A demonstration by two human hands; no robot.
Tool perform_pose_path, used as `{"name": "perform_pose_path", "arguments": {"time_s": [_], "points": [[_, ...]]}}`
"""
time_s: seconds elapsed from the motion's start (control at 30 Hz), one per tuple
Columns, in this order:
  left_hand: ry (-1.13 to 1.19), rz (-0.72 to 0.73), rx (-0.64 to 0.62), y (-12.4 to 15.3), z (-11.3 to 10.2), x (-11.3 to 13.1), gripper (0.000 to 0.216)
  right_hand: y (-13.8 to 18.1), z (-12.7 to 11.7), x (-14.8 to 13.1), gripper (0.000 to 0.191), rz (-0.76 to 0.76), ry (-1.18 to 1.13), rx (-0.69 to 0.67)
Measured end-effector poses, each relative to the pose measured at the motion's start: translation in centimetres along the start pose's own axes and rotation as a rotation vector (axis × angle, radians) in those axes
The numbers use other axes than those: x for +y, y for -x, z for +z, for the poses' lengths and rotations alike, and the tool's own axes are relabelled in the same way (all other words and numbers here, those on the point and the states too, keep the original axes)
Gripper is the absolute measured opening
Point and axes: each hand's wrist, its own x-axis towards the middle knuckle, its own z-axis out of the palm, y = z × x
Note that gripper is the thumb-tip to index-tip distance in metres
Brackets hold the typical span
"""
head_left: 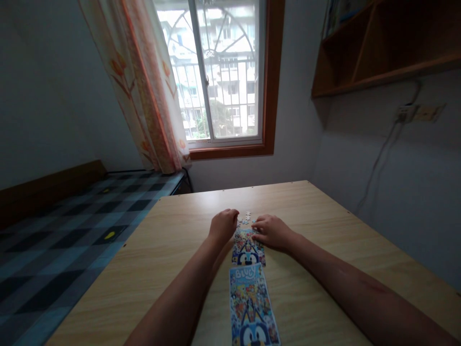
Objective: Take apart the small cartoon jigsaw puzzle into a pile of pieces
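Observation:
A partly assembled jigsaw puzzle (pixel 248 247) lies on the wooden table, its lower part showing a blue cartoon dog's face. Directly below it is a printed reference picture (pixel 252 302) with the same design and the word "Bluey". Several loose puzzle pieces (pixel 248 216) are scattered just beyond the puzzle's top edge. My left hand (pixel 225 225) is at the puzzle's upper left with fingers curled together; whatever they pinch is hidden. On the upper right, my right hand (pixel 272 231) rests with its fingers apart, the tips touching the puzzle's edge.
The light wooden table (pixel 317 269) reaches toward the window wall. To the left stands a bed with a checked cover (pixel 90 230). A curtain (pixel 144 86) hangs beside the window (pixel 230 72). At upper right are a wall shelf (pixel 360 53) and a socket with a cable (pixel 406 113).

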Motion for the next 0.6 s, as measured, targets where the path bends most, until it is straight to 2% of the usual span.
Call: {"name": "perform_pose_path", "arguments": {"time_s": [0.13,0.33,0.5,0.6], "points": [[-0.08,-0.025,-0.174,-0.2,-1.5,0.7,0.028,0.0,-0.9,0.2,0.02,0.038,-0.035,-0.087],[-0.074,0.082,-0.319,0.4,-1.3,2.3,0.027,-0.8,-0.6,0.7,0.017,0.068,-0.128,-0.12],[-0.106,0.081,-0.379,0.9,-1.2,3.1,0.017,-1.2,-0.2,1.7,0.029,0.165,-0.27,-0.165],[-0.115,0.104,-0.391,1.0,-1.2,3.0,0.02,-1.3,0.0,2.1,0.04,0.214,-0.337,-0.201]]}}
